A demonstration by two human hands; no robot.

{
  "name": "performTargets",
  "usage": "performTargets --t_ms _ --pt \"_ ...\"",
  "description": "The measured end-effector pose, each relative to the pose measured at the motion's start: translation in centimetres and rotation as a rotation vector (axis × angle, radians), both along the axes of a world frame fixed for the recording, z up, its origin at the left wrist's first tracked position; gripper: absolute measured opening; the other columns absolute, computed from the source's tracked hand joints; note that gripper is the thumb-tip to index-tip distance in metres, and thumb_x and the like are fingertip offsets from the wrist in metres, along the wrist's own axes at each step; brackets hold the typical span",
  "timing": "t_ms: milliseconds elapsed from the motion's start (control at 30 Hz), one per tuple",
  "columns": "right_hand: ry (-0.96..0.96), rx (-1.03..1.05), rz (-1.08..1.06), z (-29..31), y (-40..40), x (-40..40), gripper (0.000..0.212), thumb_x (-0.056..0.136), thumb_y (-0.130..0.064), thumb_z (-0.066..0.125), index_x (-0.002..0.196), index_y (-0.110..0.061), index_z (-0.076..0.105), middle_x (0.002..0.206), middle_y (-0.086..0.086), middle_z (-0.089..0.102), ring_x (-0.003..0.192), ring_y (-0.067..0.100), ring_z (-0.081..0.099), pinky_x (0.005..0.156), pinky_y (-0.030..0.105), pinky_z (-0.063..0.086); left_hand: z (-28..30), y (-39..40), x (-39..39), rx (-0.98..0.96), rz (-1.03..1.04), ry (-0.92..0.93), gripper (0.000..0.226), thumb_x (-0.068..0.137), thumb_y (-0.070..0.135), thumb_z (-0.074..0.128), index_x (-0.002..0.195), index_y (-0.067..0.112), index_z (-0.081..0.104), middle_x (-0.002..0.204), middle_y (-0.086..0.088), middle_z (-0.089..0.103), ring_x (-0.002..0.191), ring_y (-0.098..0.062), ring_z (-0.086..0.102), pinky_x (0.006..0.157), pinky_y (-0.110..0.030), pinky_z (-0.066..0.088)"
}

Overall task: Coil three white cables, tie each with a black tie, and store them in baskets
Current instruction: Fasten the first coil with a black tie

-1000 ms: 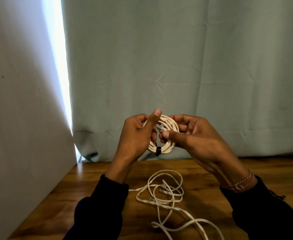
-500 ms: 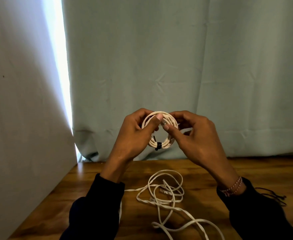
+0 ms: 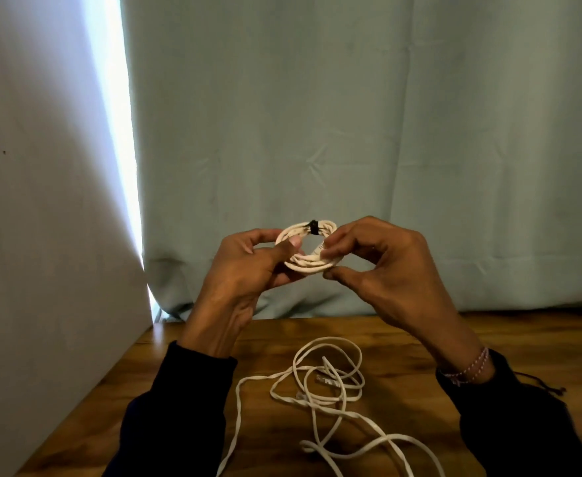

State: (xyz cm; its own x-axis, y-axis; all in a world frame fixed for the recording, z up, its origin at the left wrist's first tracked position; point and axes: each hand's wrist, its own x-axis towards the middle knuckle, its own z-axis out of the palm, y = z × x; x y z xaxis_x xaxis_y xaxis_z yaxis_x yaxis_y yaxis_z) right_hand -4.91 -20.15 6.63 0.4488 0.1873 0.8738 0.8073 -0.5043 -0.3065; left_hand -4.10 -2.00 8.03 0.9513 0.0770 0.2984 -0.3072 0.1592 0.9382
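Tie (image 3: pixel 313 227) now atop the coil (image 3: pixel 308 251), both hands (image 3: pixel 248 270) (image 3: pixel 379 266) pinching its sides; slack tie could let loops spring.

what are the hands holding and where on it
Coiled white cable, held above the table: left hand pinches its left rim, right hand its right rim.

A pale green curtain (image 3: pixel 351 132) is hung at twelve o'clock; daylight (image 3: pixel 117 132) is admitted at ten o'clock beside a grey wall (image 3: pixel 42 201).
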Motion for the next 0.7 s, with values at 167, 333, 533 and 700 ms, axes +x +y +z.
performTargets --t_ms 167,333,533,700 --pt "0.316 0.159 0.132 0.8 -0.9 -0.7 0.029 0.076 -0.031 0.081 0.105 -0.028 0.077 0.126 -0.013 0.065 0.117 0.001 0.061 0.087 0.018 0.055 -0.2 -0.1 0.0 -0.026 0.071 -0.111 0.032 0.082 0.005 0.077 0.112 0.010 0.069 0.082 -0.012 0.078 0.075 -0.025 0.077 0.066 -0.033 0.063" --pt "0.527 0.469 0.090 0.7 -0.9 -0.2 0.046 0.079 -0.032 0.077 0.120 -0.015 0.067 0.096 0.003 0.078 0.085 0.015 0.076 0.074 0.034 0.063 -0.5 -1.1 -0.3 -0.030 -0.013 -0.132 0.034 0.081 0.005 0.078 0.114 0.013 0.070 0.088 -0.012 0.078 0.081 -0.027 0.077 0.072 -0.036 0.063" --pt "0.639 0.549 0.145 0.6 -2.9 -0.5 0.026 0.082 -0.019 0.078 0.105 -0.008 0.073 0.086 0.007 0.079 0.081 0.020 0.077 0.071 0.032 0.062 -1.0 -1.8 0.4 0.033 -0.104 -0.074 0.025 0.094 0.008 0.064 0.118 0.009 0.071 0.097 -0.012 0.078 0.091 -0.024 0.076 0.082 -0.043 0.062" --pt "0.746 0.601 0.138 -1.2 -6.5 -0.4 0.027 0.080 -0.013 0.079 0.106 -0.008 0.074 0.090 0.013 0.078 0.084 0.025 0.076 0.073 0.033 0.061 -2.9 -4.8 1.2 -0.037 -0.226 0.008 0.027 0.083 0.006 0.074 0.109 0.006 0.069 0.096 -0.014 0.078 0.091 -0.027 0.076 0.080 -0.038 0.062"
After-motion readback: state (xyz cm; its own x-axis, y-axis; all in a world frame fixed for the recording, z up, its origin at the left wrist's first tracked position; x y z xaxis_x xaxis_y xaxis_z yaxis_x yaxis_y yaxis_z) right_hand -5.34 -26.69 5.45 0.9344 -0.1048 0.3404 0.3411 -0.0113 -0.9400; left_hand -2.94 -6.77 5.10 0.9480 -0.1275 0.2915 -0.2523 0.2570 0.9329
